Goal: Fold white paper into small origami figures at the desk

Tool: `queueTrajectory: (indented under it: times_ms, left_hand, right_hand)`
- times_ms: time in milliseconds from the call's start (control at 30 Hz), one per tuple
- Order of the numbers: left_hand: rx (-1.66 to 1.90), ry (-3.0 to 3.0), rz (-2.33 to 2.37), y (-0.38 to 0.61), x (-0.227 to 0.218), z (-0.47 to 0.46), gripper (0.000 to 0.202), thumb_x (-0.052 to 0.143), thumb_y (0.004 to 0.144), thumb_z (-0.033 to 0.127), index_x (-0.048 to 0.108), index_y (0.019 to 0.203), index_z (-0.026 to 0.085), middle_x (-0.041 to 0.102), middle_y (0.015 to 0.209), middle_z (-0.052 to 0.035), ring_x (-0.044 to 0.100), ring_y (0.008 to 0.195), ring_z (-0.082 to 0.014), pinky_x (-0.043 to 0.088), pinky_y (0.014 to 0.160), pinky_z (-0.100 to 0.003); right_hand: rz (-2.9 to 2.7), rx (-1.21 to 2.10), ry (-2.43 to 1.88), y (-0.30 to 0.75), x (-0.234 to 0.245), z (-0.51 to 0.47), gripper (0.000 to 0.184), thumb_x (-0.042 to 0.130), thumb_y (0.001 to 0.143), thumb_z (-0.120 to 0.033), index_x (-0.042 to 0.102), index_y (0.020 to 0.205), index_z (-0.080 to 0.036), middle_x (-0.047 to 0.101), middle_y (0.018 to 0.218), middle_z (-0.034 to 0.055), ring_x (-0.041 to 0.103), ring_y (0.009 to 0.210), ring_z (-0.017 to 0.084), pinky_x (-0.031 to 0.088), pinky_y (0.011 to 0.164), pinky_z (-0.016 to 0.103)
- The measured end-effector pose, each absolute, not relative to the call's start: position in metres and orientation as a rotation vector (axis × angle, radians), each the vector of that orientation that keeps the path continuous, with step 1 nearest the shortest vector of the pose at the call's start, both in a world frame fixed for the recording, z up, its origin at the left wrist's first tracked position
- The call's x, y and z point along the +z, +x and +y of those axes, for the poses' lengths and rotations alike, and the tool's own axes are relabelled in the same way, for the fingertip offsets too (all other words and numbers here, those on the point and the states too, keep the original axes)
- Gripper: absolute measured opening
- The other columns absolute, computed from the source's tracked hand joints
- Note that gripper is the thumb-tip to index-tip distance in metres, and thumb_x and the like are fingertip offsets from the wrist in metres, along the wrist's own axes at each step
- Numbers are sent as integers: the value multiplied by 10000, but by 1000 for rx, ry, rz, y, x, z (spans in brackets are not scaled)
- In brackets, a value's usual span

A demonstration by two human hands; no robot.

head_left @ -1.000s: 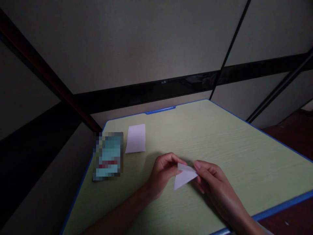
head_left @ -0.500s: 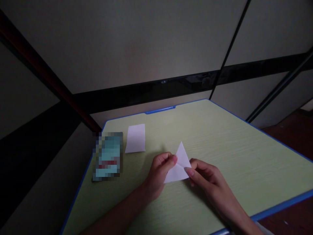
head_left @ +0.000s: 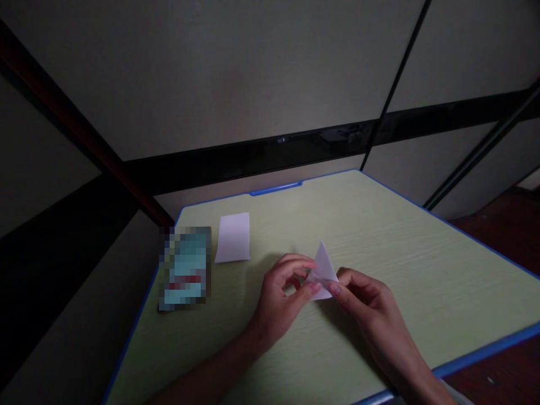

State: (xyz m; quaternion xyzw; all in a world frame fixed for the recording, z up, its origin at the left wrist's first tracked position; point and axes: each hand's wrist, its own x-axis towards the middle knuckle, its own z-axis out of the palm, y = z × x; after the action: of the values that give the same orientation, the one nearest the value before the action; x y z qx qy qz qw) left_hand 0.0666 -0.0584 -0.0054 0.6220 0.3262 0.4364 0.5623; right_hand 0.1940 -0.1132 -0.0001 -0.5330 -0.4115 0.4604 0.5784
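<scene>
A small white sheet of folded paper (head_left: 324, 263), pointed at the top, is held between both hands just above the table. My left hand (head_left: 283, 292) grips its left side, with thumb and forefinger bent around the edge and a gap showing between them. My right hand (head_left: 365, 301) pinches the right corner, thumb on top and the other fingers curled behind. Part of the paper's lower left is covered by the left fingers.
A white rectangular sheet of paper (head_left: 233, 237) lies flat at the table's back left. Beside it is a pixelated, greenish flat object (head_left: 185, 269). The pale table (head_left: 405, 247) has blue edging and stands against panelled doors (head_left: 253, 73).
The paper has shifted slightly right, and its lower left part now looks folded or bent in. My left thumb has moved down and right, while the left forefinger has lifted onto the upper side.
</scene>
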Motion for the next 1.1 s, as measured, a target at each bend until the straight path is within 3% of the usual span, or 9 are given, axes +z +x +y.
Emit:
queueTrajectory:
  times_ms: [267, 400, 667, 1100]
  left_hand:
    - [950, 1579, 766, 67, -10, -58, 312, 709, 595, 197, 652, 901, 180, 579, 1007, -79, 544, 872, -196, 435, 631, -242]
    - [965, 1562, 737, 66, -10, -58, 290, 700, 605, 183, 656, 891, 172, 591, 997, -84, 551, 873, -198, 440, 635, -244]
    - [931, 1420, 598, 66, -6, -61, 260, 697, 602, 195, 666, 855, 147, 617, 971, -109, 565, 872, -217, 469, 694, -301]
    - [945, 1234, 529, 66, -2, -58, 195, 659, 657, 309, 690, 776, 159, 676, 877, -86, 590, 860, -212, 438, 777, -325]
  right_hand:
    - [-968, 1071, -1242, 194, 0, -112, 291, 641, 659, -359, 508, 490, -164, 420, 489, -38, 333, 482, 102, 255, 465, 233]
    - [-966, 1086, -1218, 193, -1, -113, 320, 638, 668, -376, 476, 483, -172, 368, 474, -52, 292, 467, 95, 227, 451, 230]
    - [-915, 1320, -1025, 194, -4, -113, 318, 555, 753, -375, 501, 516, -171, 436, 517, -23, 362, 530, 122, 286, 513, 244]
    - [-958, 1251, -1099, 195, -6, -112, 342, 551, 739, -444, 550, 540, -166, 443, 503, -27, 351, 489, 110, 261, 481, 233]
